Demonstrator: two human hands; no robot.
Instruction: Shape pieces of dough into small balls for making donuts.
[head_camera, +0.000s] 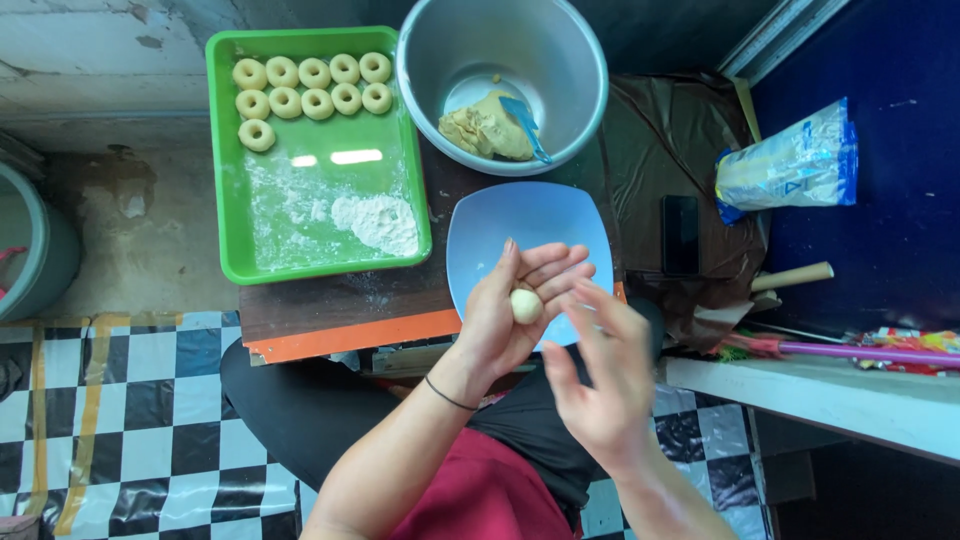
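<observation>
1. Dough ball (526, 305), small and pale, lies in the cupped palm of the left hand (510, 310), above the near edge of a light blue plate (520, 225).
2. Left hand is half curled around the ball, fingers stretched loosely over it; a thin black band circles the wrist.
3. Right hand (600, 375) is open and holds nothing, fingers spread and blurred, just beside the left hand and not touching the ball.
4. Behind the plate stands a metal bowl (500, 50) with a lump of dough (485, 130) and a blue scraper (525, 125) inside.
5. Left of the bowl sits a green tray (225, 200) carrying eleven dough rings (315, 88) in rows at its far end and a heap of flour (378, 222) near its front.
6. To the right, on dark plastic sheeting, lies a black phone (680, 235); a clear bag (790, 165) with blue ends rests further right.
7. Floor below has black and white checks.
</observation>
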